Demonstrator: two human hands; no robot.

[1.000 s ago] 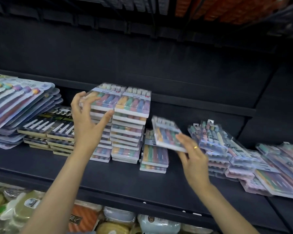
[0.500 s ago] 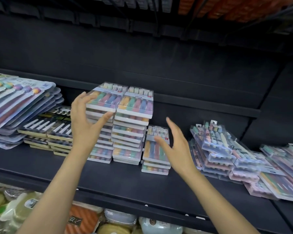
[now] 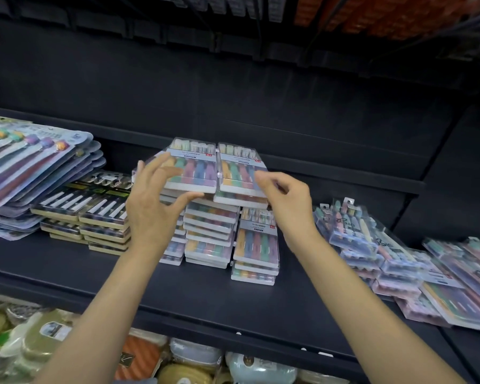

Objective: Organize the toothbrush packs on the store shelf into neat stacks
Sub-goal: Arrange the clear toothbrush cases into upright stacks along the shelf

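Two tall stacks of small toothbrush packs stand side by side mid-shelf, the left stack [image 3: 192,173] and the right stack [image 3: 236,173]. A short stack [image 3: 257,245] of the same packs stands just right of them. My left hand [image 3: 153,209] is spread against the left stack's top pack, thumb at its front edge. My right hand [image 3: 287,202], fingers loosely curled, touches the front right corner of the right stack's top pack. Neither hand lifts a pack.
The black shelf [image 3: 178,295] also bears a loose, slanted pile of clear packs [image 3: 358,231] on the right, long packs [image 3: 455,275] far right, black-and-gold packs [image 3: 89,209] and large blister packs [image 3: 25,167] on the left. Packaged goods [image 3: 191,356] fill the shelf below.
My right hand set the pack it held onto the short stack, let go, then rose to the right tall stack's top. My left hand stayed at the left stack.
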